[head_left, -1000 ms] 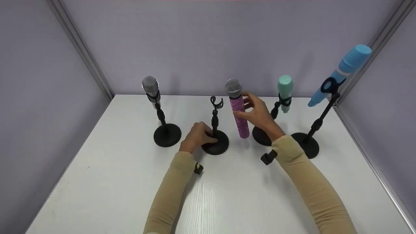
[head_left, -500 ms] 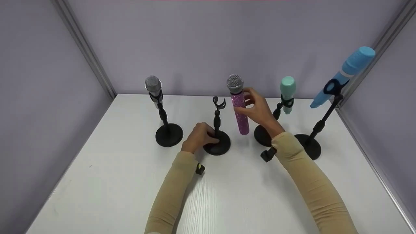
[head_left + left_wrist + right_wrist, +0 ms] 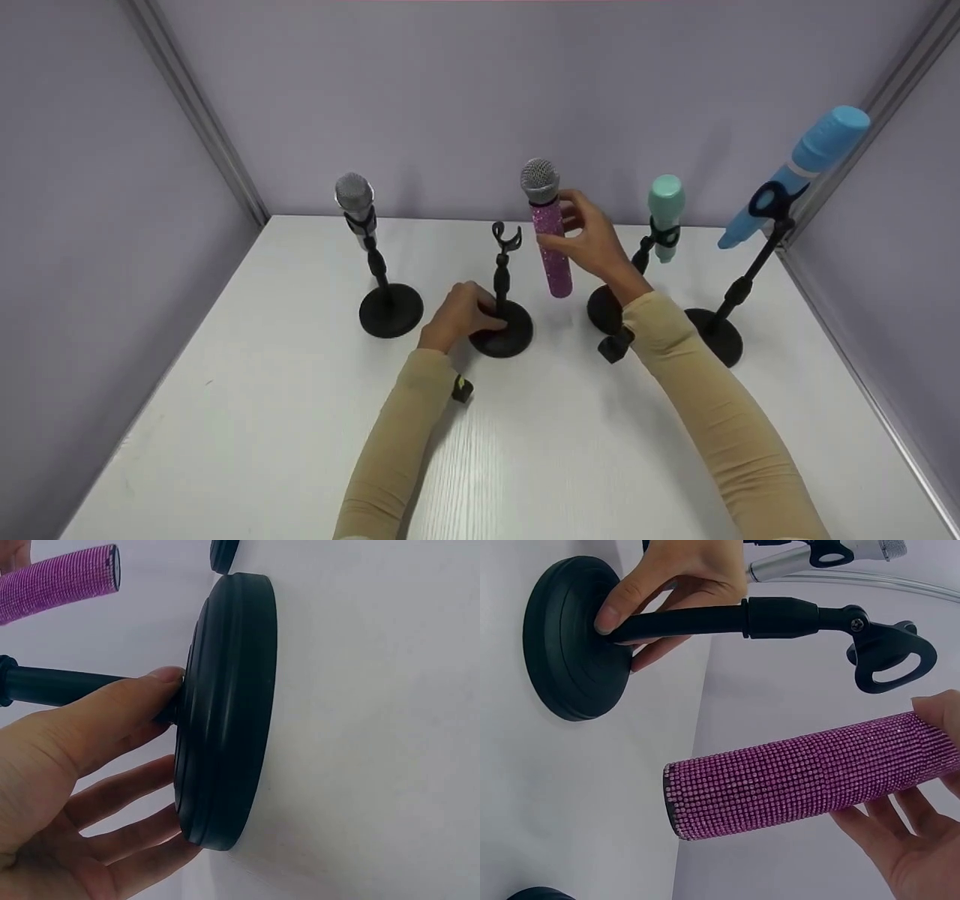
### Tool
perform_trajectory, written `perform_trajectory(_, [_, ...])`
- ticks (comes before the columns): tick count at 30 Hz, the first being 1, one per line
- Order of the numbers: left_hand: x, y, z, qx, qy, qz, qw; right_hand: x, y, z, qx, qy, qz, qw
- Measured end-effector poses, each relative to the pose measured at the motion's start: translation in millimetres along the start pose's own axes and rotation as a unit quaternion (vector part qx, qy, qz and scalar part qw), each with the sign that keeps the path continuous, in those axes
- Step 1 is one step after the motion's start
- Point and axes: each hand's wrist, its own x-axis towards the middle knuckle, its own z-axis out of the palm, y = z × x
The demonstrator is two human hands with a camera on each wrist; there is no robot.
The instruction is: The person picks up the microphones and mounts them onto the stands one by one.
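Note:
My right hand [image 3: 594,238] pinches a microphone [image 3: 553,259] with a silver mesh head and a glittery pink handle. The microphone is upright with a slight tilt, above the table and just right of an unoccupied black microphone stand [image 3: 513,341]. Rhinestones cover its handle in the right wrist view, where the thumb and fingers [image 3: 870,836] meet on either side of it. My left hand [image 3: 457,316] holds the stand low down, thumb [image 3: 154,686] at the foot of the pole and other fingers against the round base [image 3: 225,712]. The stand's clip [image 3: 892,660] faces up, with nothing in it.
To the left, a silver microphone [image 3: 355,196] sits in its own stand [image 3: 391,311]. A mint-green microphone [image 3: 665,201] and a large blue one [image 3: 821,146] are in stands on the right. Walls [image 3: 465,97] close off the back and sides of the white table [image 3: 247,405].
My right hand has lifted the pink microphone slightly, up and away from the table. The left hand stays on the stand's base. The head view has shifted a little.

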Motion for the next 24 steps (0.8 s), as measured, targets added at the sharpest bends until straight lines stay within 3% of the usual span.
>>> perform_trajectory(12, [2.6, 8.9, 9.6, 0.010, -0.006, 0.005, 0.9999, 6.0, -1.0, -2.3, 0.013, 0.015, -0.018, 1.000])
perform_trajectory(24, [4.3, 7.0, 10.5, 0.008, -0.016, 0.009, 0.9998, 12.8, -9.8, 4.1, 0.033, 0.031, -0.036, 0.998])
